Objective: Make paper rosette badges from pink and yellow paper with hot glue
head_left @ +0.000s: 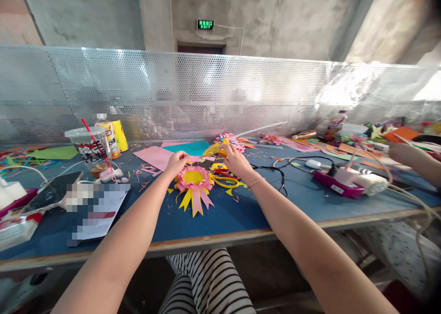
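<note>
My right hand [237, 162] is wrapped round a yellow hot glue gun [214, 148], whose nozzle points left. A long pale glue stick [263, 129] seems to reach out behind it. Left of the nozzle, my left hand [177, 163] pinches a small pink paper strip [195, 159]. Just below both hands lies a rosette [203, 181] of pleated pink paper with a yellow centre and pointed pink and yellow tails. Yellow-handled scissors [228, 185] rest beside it, partly hidden. Beyond my hands are pink paper [153, 157] and teal paper [189, 147].
A plastic cup [87, 151] with a red straw, a bottle [112, 141] and a tablet-like device [99, 217] are at left. A purple power strip [336, 185] with cables lies at right. Another person's arm [413, 160] reaches in there. A perforated metal screen [206, 93] borders the table.
</note>
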`<state>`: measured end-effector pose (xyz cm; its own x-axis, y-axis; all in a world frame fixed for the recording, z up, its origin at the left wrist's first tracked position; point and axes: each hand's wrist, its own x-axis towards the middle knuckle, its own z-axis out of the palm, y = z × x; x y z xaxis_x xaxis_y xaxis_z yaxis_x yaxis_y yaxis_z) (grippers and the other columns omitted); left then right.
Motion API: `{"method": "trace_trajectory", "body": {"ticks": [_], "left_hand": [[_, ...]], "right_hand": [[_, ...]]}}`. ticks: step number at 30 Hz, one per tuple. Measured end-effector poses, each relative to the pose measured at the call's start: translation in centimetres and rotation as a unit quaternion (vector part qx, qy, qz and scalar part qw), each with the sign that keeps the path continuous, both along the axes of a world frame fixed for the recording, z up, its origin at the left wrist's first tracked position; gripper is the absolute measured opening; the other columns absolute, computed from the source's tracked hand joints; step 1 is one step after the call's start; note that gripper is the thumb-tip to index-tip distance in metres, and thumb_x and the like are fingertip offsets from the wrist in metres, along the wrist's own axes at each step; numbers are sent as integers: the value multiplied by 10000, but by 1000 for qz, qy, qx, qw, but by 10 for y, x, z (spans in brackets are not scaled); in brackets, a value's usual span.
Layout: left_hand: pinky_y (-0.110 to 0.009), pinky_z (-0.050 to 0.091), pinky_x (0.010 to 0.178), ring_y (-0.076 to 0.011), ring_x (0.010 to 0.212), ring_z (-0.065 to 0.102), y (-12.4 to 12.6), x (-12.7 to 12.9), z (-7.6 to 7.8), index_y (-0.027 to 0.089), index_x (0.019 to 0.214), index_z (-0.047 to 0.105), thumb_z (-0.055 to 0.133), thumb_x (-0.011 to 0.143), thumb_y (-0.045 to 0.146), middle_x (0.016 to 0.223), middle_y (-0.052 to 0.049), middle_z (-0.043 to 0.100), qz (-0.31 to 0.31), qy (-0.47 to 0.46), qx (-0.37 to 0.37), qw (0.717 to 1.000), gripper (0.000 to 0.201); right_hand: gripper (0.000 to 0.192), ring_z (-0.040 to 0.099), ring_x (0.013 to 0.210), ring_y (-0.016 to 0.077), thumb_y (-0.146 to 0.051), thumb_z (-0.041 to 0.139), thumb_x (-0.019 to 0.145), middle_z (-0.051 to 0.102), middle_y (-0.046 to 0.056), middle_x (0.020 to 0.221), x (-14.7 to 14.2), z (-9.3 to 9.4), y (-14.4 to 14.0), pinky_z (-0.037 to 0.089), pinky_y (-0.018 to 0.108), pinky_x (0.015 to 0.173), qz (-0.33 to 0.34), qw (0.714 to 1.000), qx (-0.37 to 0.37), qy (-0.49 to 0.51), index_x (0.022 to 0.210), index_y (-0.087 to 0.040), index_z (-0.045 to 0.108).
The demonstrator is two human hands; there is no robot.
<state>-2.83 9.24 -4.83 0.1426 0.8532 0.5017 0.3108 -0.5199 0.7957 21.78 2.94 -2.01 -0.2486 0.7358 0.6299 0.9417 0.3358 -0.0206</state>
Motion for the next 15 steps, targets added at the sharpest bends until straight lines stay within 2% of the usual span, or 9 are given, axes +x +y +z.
{"method": "trace_trajectory", "body": {"ticks": [15], "left_hand": [[-249, 368, 561, -136, 557, 497, -7, 1, 6, 191, 673, 529, 540, 720, 328, 554, 29, 508, -1, -12, -16, 1000, 145]], "right_hand": [[482, 584, 898, 242, -94, 378, 792, 466, 174, 1279, -2, 3, -2, 490, 377, 754, -6, 1000, -8, 3, 1269, -152, 406]]}}
